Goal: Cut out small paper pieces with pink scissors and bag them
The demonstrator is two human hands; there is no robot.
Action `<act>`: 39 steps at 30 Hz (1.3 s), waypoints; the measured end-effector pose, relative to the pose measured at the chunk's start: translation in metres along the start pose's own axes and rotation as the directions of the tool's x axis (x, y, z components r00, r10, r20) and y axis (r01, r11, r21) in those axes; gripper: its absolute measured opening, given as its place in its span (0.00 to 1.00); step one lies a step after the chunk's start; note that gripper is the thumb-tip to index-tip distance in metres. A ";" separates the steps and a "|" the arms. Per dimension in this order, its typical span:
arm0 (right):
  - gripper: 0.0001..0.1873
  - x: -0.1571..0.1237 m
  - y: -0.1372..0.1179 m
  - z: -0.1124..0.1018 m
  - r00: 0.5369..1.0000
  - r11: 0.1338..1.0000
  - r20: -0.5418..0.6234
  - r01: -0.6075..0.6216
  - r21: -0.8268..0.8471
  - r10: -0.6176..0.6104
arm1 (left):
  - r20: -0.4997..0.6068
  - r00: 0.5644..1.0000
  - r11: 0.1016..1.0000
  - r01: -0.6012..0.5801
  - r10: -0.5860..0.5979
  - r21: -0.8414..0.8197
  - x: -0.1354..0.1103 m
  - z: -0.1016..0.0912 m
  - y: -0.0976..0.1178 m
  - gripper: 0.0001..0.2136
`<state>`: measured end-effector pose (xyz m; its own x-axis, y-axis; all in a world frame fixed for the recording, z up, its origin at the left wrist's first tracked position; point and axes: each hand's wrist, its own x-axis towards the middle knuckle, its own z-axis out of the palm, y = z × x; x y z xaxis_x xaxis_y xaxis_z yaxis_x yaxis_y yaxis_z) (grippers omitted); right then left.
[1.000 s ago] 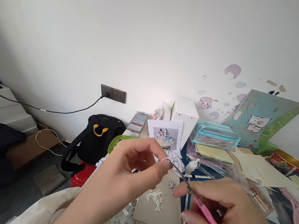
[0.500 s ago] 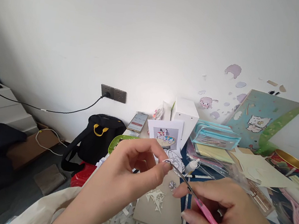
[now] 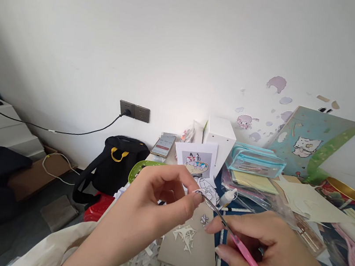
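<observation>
My left hand pinches a tiny paper cut-out between thumb and forefinger, raised above the desk. My right hand is closed around small scissors with pink handles. Their thin metal blades point up-left and meet the cut-out at its edge. Below the hands lie white paper scraps on a brown card sheet, and a small printed cut-out rests beside them.
A printed cartoon picture leans by a white box, with a phone to the left. A glue bottle, blue pencil case, paper sheets and a gold bowl crowd the right. A black bag sits on the floor at left.
</observation>
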<state>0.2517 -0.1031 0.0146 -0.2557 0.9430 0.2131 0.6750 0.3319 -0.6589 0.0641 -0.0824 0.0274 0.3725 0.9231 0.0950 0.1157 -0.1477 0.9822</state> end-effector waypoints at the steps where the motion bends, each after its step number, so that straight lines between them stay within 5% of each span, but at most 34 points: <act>1: 0.10 -0.001 0.000 -0.001 1.000 1.000 -0.005 0.000 0.003 0.000 | 0.000 1.000 1.000 -0.003 0.003 -0.007 0.000 0.000 0.000 0.08; 9: 0.06 -0.013 0.009 -0.012 0.985 0.996 0.171 0.026 -0.091 -0.010 | 0.022 1.000 0.997 0.022 -0.021 -0.080 0.004 -0.001 -0.002 0.08; 16: 0.07 -0.013 0.014 -0.012 0.968 0.948 0.100 -0.248 0.199 0.232 | 0.028 0.999 0.992 0.042 -0.039 -0.120 0.006 0.003 -0.001 0.08; 22: 0.10 -0.010 0.004 -0.009 0.978 0.885 -0.022 -0.177 0.431 0.206 | 0.112 0.991 0.994 0.077 -0.069 -0.074 0.009 0.004 -0.006 0.10; 27: 0.06 -0.002 -0.005 -0.002 0.977 0.817 -0.013 -0.172 0.551 0.215 | 0.167 0.981 0.994 0.087 -0.097 0.067 0.011 0.007 -0.007 0.11; 39: 0.03 0.004 -0.007 -0.005 0.975 0.787 0.035 -0.198 0.585 0.219 | 0.184 0.977 0.983 0.078 -0.108 0.167 0.016 0.013 -0.006 0.11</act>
<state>0.2498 -0.1011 0.0235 -0.1256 0.9914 0.0381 0.1768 0.0602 -0.9824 0.0809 -0.0716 0.0205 0.5207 0.8526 -0.0434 0.2963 -0.1328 0.9458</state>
